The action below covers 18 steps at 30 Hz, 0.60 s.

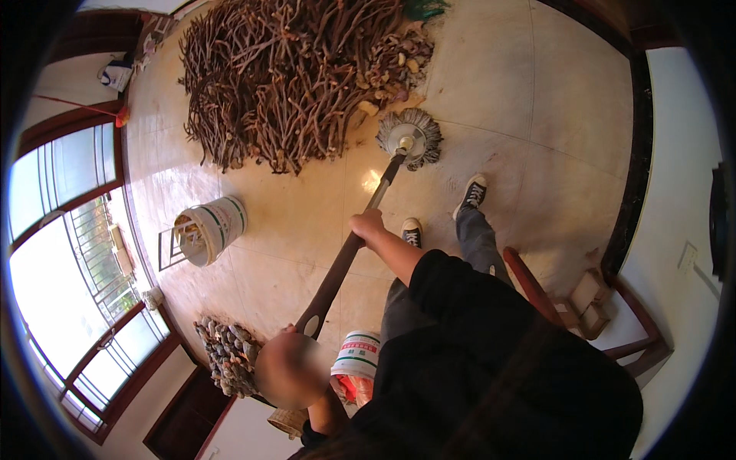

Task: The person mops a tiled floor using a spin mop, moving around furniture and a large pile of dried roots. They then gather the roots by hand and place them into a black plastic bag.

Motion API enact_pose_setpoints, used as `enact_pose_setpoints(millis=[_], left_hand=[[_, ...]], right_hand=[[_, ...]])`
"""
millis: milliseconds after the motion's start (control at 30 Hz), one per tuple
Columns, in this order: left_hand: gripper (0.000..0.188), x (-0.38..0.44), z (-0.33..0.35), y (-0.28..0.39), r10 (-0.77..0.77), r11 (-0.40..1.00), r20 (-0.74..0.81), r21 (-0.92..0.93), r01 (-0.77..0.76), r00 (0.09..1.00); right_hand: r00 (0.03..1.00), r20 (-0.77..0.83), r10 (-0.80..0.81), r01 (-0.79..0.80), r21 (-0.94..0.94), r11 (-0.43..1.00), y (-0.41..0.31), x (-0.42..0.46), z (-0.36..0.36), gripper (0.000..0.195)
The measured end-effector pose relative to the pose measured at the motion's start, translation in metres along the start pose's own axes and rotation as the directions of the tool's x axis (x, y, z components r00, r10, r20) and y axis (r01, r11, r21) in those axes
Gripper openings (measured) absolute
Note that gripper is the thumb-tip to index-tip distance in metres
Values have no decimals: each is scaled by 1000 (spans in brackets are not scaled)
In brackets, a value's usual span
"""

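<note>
My right hand [368, 225] is closed around the middle of a spin mop's dark brown handle [333, 276]. My left hand [292, 368], partly blurred, grips the same handle near its upper end. The pole slants away from me to a round mop head [409, 140] with grey strands spread on the pale tiled floor [489, 103]. Beside that head lies a large heap of long, brown, root-like stalks [276, 86]. Broken brown and yellowish pieces [397, 63] are scattered along the heap's near right edge. My canvas shoes [475, 192] are just right of the mop.
A white bucket [227, 224] with green stripes stands left. Another bucket [356, 353] containing red plastic is close to my legs. Lumpy grey-brown pieces [227, 356] are piled near a wicker basket [287, 422]. A wooden chair [532, 287] and cardboard boxes [589, 293] are at right.
</note>
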State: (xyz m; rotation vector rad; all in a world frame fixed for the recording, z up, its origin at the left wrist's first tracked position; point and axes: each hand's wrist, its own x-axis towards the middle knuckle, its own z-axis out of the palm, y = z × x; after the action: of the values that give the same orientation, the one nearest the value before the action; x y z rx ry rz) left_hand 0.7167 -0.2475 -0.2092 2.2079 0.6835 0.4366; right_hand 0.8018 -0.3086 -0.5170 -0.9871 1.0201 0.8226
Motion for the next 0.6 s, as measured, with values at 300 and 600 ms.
enact_pose_setpoints(millis=[300, 600], left_hand=[[23, -7, -104, -60, -118, 975, -168, -205, 83, 979], [13, -23, -112, -64, 292, 943, 87, -196, -271, 953]], right_hand=[[989, 31, 145, -137, -181, 974, 134, -33, 108, 28], [895, 353, 273, -244, -124, 962, 209, -5, 111, 15]])
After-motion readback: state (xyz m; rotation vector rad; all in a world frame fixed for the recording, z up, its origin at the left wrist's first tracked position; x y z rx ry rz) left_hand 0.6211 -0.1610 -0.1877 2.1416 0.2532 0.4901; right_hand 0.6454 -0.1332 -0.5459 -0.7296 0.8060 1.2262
